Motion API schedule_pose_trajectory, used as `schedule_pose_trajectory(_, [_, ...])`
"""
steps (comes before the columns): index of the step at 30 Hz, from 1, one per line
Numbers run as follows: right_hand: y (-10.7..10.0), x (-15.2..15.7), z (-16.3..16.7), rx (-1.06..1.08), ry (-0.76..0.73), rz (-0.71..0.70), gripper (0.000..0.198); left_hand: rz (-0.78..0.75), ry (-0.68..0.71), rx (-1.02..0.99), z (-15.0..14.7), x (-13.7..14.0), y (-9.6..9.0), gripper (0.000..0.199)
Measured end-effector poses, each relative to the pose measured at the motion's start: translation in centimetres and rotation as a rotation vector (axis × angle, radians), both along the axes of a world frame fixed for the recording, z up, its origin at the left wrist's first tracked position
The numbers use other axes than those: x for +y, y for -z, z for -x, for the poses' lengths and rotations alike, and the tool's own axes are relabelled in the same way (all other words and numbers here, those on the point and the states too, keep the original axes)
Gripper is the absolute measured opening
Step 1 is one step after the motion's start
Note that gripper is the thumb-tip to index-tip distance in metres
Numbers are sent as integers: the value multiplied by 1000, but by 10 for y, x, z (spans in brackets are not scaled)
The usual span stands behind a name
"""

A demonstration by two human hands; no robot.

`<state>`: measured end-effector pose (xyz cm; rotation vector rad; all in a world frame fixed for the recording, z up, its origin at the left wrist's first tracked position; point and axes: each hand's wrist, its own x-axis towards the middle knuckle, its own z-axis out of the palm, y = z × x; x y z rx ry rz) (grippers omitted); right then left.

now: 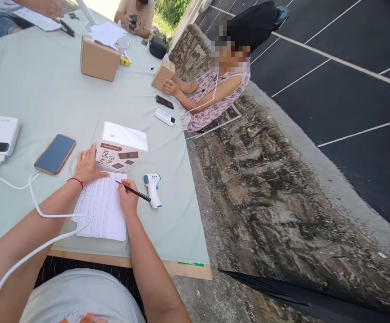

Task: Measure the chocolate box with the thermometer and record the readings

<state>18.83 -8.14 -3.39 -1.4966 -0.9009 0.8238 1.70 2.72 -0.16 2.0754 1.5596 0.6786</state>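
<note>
In the head view, my right hand (127, 195) pinches a black pen (138, 192), its tip over the upper right part of the written sheets (101, 211). Rows of small handwriting cover much of the top sheet. My left hand (87, 167) lies with fingers stretched along the left side of a white and brown "Super Meal" box (123, 142), the thumb spread over the top edge of the paper. Right of the box lies a white and blue infrared thermometer (152, 188). A smartphone (56, 154) rests left of my left hand.
A white power bank (1, 135) feeds a white cable across my left forearm. Across the pale green tablecloth (50, 98) stands a cardboard box (99, 60) with papers on top. A person at the right edge holds a smaller carton (163, 75); other people sit at the far side.
</note>
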Motion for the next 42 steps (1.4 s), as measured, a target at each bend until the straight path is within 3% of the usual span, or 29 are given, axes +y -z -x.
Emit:
schedule_pose_trajectory(6, [1,5,0,-4,18,-5,24,0,19,24,0,2,2,149])
schedule_pose_trajectory(21, [8,7,2,-46,18,-45,25,14,-14,39,-1,-2,-8,143])
schedule_pose_trajectory(42, [11,7,3,-76,19,-33,22,10,9,11,0,-1,-6,140])
